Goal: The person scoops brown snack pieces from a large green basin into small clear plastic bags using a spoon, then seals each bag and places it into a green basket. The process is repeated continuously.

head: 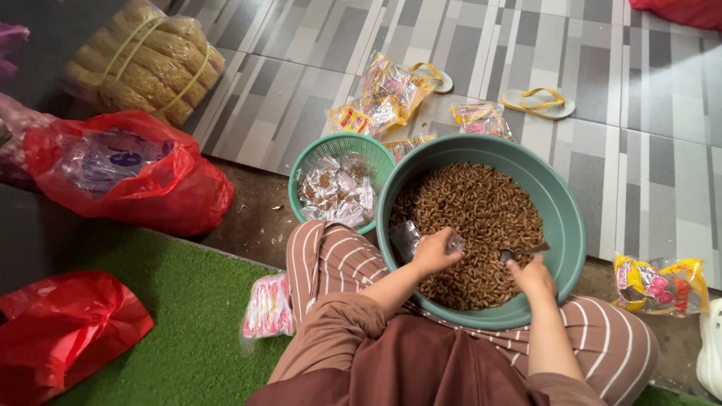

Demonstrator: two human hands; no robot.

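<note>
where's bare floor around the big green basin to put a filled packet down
Bare tiles lie right of the large green plastic basin, between the yellow flip-flop and the yellow snack bag. The green turf below the red plastic bag is free. Behind the small green basket, packets crowd.

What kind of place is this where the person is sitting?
Probably the floor of a home where snacks get packed. A big green plastic basin of brown curly snacks sits by grey patterned floor tiles, with yellow flip-flop sandals and a small green basket of filled clear packets nearby.
</note>
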